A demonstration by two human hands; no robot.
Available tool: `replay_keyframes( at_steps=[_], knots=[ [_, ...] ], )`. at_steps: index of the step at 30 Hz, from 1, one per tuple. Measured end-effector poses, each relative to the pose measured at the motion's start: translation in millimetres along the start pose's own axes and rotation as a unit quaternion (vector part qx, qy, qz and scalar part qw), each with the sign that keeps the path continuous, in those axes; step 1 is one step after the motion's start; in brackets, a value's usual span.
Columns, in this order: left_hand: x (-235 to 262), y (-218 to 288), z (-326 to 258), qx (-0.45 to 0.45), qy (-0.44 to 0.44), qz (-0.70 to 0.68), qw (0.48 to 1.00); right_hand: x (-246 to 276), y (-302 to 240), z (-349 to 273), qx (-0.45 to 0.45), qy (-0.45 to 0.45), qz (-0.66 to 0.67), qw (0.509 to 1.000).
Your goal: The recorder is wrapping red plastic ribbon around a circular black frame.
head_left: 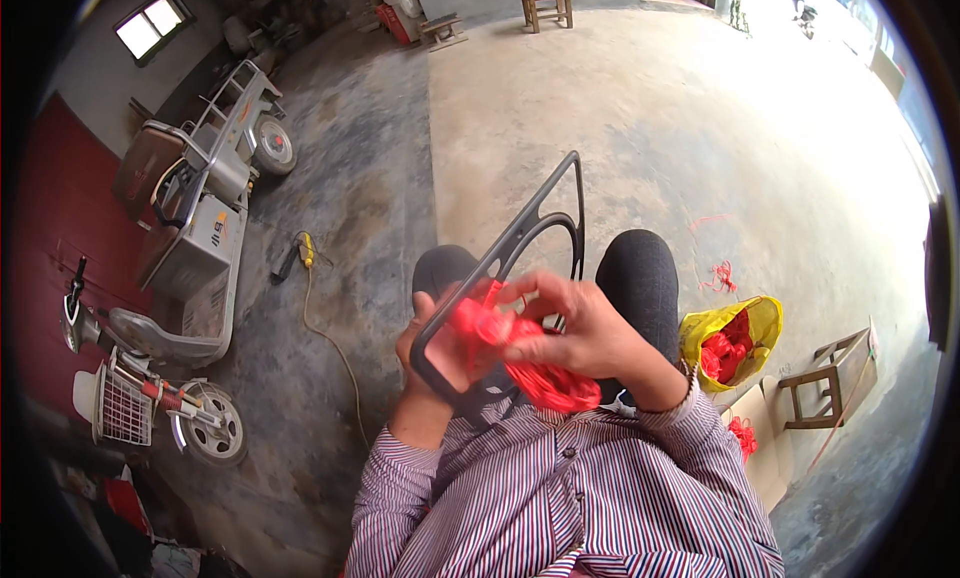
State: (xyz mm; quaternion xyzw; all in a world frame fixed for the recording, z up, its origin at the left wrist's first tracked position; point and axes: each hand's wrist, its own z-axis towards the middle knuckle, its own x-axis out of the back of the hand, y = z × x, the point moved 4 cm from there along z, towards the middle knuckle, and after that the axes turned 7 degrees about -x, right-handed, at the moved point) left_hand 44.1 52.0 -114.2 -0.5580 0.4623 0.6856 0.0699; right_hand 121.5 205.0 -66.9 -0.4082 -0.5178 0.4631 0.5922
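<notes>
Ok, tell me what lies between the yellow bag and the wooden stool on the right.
Head view: only bare concrete floor between the yellow bag and the stool; nothing else lies there.

Frame (530, 228): dark grey. Cord bundle (520, 353): bright red. Shirt (570, 498): white with red and blue stripes. Trousers (640, 278): dark grey. Bag (705, 328): yellow, red contents. Stool (547, 6): light brown wood. Floor (640, 128): mottled grey concrete. Tricycle (195, 238): grey.

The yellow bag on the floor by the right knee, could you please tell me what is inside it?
The yellow bag holds bundles of red string, visible through its open top. Anything beneath them is covered.
</notes>
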Motion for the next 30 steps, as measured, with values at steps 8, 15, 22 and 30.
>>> replay_keyframes(
  at_steps=[8, 15, 22, 30],
  knots=[
    [1.1, -10.9, -1.8, -0.045, -0.016, 0.145, 0.988, -1.7, 21.6, 15.6, -0.014, 0.024, 0.289, 0.957],
    [-14.0, -21.8, -17.7, 0.006, -0.066, -0.014, 0.998, -25.3, 74.2, 5.5, -0.141, -0.126, 0.622, 0.760],
    [-39.1, -20.2, -19.3, 0.053, -0.166, 0.051, 0.983, 1.7, 96.9, 32.2, -0.054, 0.031, 0.672, 0.738],
    [-15.3, 3.4, -13.6, -0.028, -0.127, 0.197, 0.972, 11.4, 88.5, -3.6, 0.106, -0.041, 0.740, 0.663]
  ],
)
